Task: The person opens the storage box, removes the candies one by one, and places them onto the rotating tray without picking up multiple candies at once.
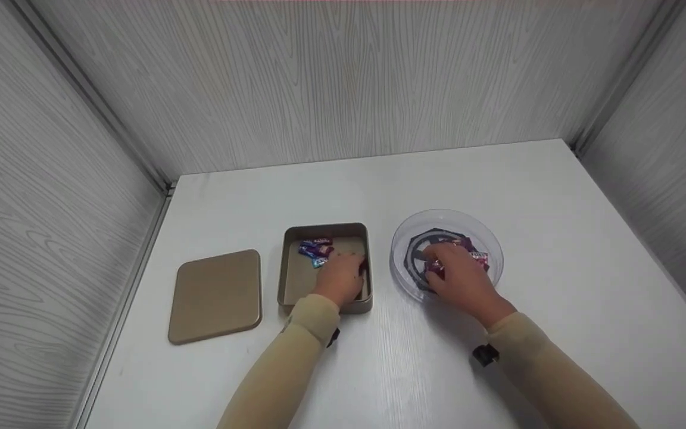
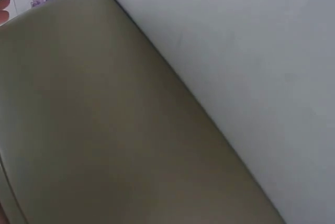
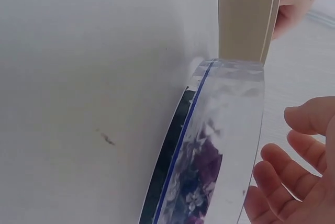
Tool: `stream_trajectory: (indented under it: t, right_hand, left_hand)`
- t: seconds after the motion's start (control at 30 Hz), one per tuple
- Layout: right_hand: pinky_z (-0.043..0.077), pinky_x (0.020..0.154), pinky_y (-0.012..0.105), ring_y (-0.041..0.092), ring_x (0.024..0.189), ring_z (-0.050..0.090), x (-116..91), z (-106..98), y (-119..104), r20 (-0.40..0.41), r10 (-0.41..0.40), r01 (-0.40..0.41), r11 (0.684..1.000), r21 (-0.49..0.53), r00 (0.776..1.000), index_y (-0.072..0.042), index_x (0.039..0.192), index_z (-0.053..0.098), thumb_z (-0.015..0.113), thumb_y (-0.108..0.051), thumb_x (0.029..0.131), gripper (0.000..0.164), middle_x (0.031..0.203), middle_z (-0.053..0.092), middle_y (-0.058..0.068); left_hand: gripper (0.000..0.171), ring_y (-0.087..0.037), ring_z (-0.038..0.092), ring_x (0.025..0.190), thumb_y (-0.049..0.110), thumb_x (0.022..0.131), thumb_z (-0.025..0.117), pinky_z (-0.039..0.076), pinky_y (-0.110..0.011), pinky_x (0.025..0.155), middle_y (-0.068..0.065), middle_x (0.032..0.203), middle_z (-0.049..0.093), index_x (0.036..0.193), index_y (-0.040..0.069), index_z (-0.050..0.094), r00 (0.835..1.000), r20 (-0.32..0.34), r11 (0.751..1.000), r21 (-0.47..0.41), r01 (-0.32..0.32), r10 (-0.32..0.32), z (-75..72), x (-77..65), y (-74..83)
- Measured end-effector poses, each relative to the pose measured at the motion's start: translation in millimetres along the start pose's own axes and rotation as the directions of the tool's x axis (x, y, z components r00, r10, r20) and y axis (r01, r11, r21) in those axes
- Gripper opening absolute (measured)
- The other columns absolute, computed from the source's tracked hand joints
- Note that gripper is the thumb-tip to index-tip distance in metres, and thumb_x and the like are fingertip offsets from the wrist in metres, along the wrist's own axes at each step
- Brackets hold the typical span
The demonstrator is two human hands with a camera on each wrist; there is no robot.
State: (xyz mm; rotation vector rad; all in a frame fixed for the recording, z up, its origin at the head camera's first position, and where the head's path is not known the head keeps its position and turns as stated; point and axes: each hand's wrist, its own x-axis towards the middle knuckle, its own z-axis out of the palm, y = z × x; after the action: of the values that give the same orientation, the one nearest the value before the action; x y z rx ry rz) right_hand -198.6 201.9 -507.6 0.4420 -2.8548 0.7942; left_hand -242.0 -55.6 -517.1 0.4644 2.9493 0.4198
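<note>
In the head view my left hand (image 1: 341, 277) reaches down into an open bronze-coloured square tin (image 1: 296, 285), near its right wall. Several small wrapped candies (image 1: 317, 245) in purple and blue lie beyond the fingers. The fingertips are hidden, so I cannot tell whether they hold a candy. My right hand (image 1: 462, 277) is over a clear round plastic container (image 1: 399, 275), where more wrapped candies (image 1: 479, 258) lie on a dark patterned base. Seen from the right wrist, the hand's fingers (image 3: 293, 174) are loosely bent at the container's rim, with a gap between thumb and fingers.
A bronze-coloured square lid (image 1: 217, 295) lies flat to the left of the tin. All of it stands on a white table (image 1: 379, 369), with wood-grain panels (image 1: 343, 83) rising behind and at both sides.
</note>
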Motion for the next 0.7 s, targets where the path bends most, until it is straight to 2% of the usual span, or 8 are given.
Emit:
stream_trajectory:
  t: [0.23, 0.33, 0.53, 0.7]
  right_hand:
    - [0.045, 0.102, 0.047, 0.024, 0.112, 0.056, -2.1, 1.1, -3.2, 0.013, 0.021, -0.022, 0.999, 0.039, 1.000, -0.009, 0.124, 0.064, 0.066, -0.014, 0.091, 0.034, 0.120, 0.063, 0.006]
    - [0.047, 0.099, 0.046, 0.022, 0.108, 0.055, -3.5, 2.3, -5.2, 0.034, 0.043, -0.045, 0.998, 0.047, 0.998, -0.011, 0.125, 0.063, 0.066, -0.015, 0.091, 0.034, 0.119, 0.062, 0.004]
    - [0.048, 0.096, 0.045, 0.021, 0.105, 0.055, -5.0, 3.8, -7.4, 0.034, 0.041, -0.043, 0.998, 0.055, 0.999, -0.012, 0.125, 0.063, 0.068, -0.016, 0.091, 0.035, 0.115, 0.062, 0.004]
    - [0.049, 0.095, 0.042, 0.021, 0.104, 0.056, -6.0, 4.8, -9.1, 0.021, 0.014, -0.015, 0.998, 0.069, 1.000, -0.010, 0.123, 0.064, 0.069, -0.014, 0.091, 0.034, 0.115, 0.061, 0.005]
  left_hand:
    - [0.025, -0.033, 0.059, 0.119, 0.013, 0.100, 0.060, 0.046, -0.048, 0.102, -0.012, 0.122, 0.067, 0.123, 0.010, 0.069, 1.000, -0.022, 0.995, 0.097, 0.008, -0.006, 3.5, 4.3, 3.0]
    - [0.021, -0.032, 0.060, 0.116, 0.012, 0.100, 0.059, 0.049, -0.047, 0.099, -0.012, 0.118, 0.068, 0.118, 0.010, 0.070, 1.000, -0.030, 0.994, 0.104, 0.014, -0.011, 4.4, 4.5, 3.0]
    - [0.009, -0.029, 0.063, 0.104, 0.012, 0.097, 0.062, 0.053, -0.047, 0.089, -0.010, 0.106, 0.068, 0.105, 0.010, 0.067, 0.999, -0.042, 0.999, 0.034, 0.032, -0.030, 1.0, -0.4, 2.0]
    - [0.011, -0.023, 0.063, 0.096, 0.014, 0.094, 0.066, 0.054, -0.043, 0.082, -0.004, 0.100, 0.067, 0.104, 0.013, 0.066, 0.997, -0.071, 0.997, -0.070, 0.027, -0.032, -6.4, -7.4, -0.7]
